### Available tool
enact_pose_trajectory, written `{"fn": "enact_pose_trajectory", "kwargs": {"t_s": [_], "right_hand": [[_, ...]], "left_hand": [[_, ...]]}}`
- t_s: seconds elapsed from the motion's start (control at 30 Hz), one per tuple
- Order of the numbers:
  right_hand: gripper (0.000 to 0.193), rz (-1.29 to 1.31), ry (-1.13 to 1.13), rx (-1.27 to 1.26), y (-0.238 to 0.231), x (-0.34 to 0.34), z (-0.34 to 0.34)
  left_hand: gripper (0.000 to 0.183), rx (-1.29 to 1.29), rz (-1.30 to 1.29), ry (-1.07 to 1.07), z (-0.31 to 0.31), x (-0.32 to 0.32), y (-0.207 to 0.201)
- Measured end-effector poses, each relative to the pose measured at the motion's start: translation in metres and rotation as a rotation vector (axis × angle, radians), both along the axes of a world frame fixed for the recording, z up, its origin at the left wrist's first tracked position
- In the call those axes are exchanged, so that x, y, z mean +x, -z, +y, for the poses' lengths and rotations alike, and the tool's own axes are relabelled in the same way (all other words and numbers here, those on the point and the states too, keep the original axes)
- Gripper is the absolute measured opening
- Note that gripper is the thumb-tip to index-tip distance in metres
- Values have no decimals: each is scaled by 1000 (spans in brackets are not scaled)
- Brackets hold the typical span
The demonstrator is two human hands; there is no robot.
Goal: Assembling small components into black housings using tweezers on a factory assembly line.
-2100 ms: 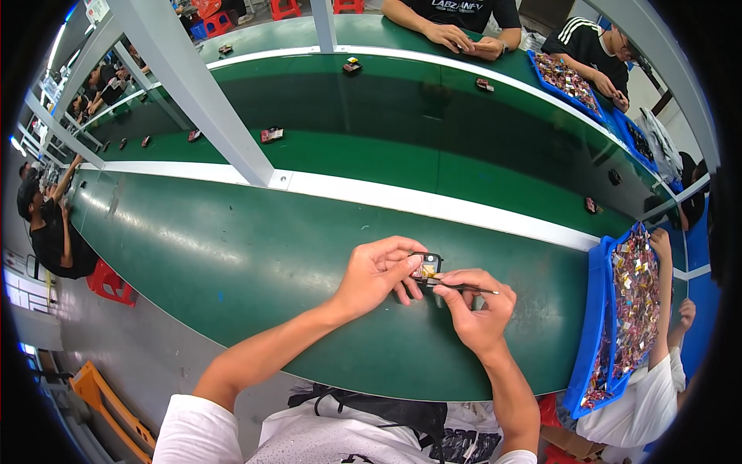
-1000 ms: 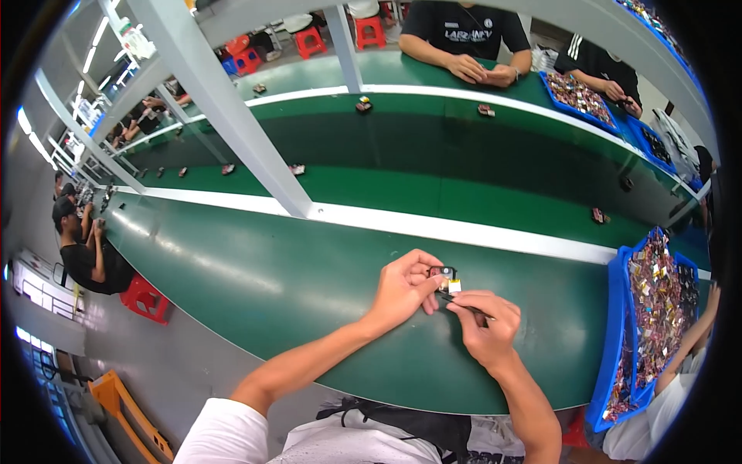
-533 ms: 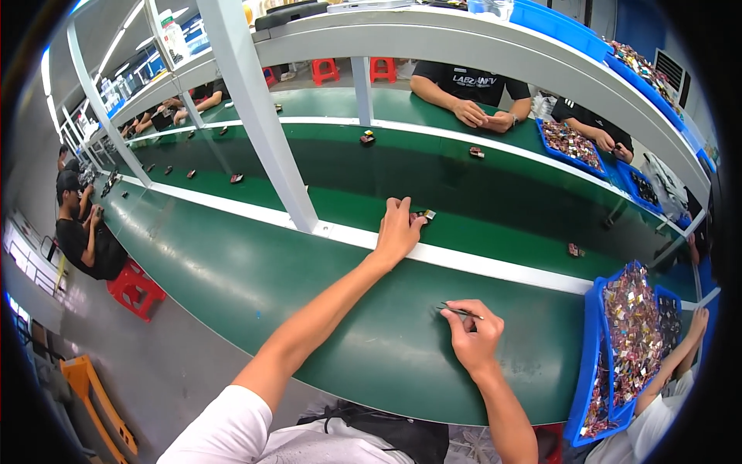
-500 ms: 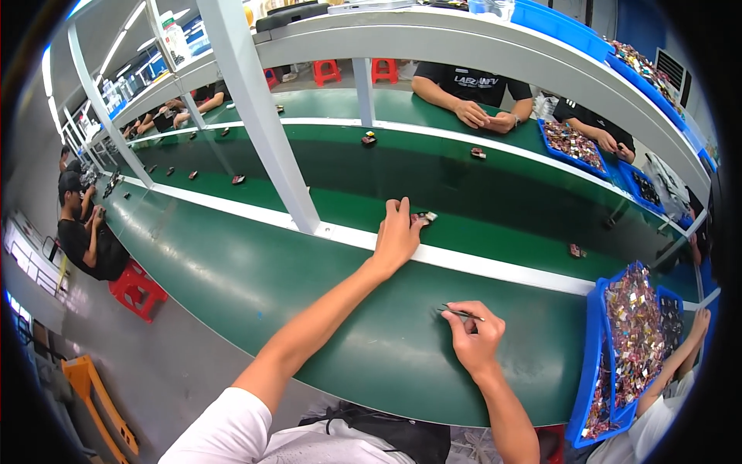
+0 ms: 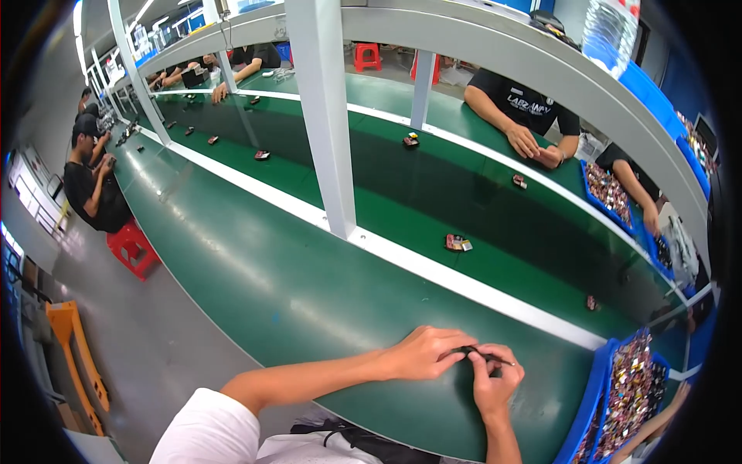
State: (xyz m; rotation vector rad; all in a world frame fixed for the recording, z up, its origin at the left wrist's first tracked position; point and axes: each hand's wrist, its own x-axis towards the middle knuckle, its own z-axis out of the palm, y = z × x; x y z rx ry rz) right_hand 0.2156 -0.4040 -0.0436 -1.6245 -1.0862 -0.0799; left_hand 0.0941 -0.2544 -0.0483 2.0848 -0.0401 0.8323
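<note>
My left hand is above the green bench near its front edge. Its fingers pinch a small black part, mostly covered by the fingertips. Close against it on the right, my right hand grips dark, thin tweezers, their tips meeting the black part. Beyond the white rail, a small red-and-black assembly with a pale tab lies on the green conveyor belt.
A white post rises from the white rail. At my right stand blue trays heaped with small coloured parts. More assemblies, such as one, dot the belt. Across it a person in a black shirt works.
My left hand has drawn back from the assembly on the belt to meet my right hand, and now pinches a small black part. The view has shifted; the tweezers stay in my right hand.
</note>
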Motion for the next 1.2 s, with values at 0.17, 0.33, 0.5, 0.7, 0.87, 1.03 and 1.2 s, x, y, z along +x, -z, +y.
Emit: {"fn": "enact_pose_trajectory", "kwargs": {"t_s": [0.17, 0.33, 0.5, 0.7, 0.87, 1.03, 1.2], "right_hand": [[17, -82, -71, -40, 0, -2, 1], [20, -31, -70, -39, 0, -3, 0], [21, -122, -71, -49, 1, 1, -4], [18, -147, -65, -25, -8, 1, -3], [19, -180, -75, 18, -10, 4, -3], [23, -157, -90, 34, -9, 2, -3], [22, -177, -93, 65, -8, 0, -4]], "left_hand": [[21, 99, -1, -83, 2, -3, 14], [9, 62, -3, -87, 1, -5, 12], [14, 87, -23, -101, 2, -1, 10], [15, 72, 3, -93, 0, 0, 4], [15, 93, 18, -81, -1, 0, -1], [11, 132, -13, -88, 1, -2, 1], [9, 139, 16, -45, 2, -4, -1]]}}
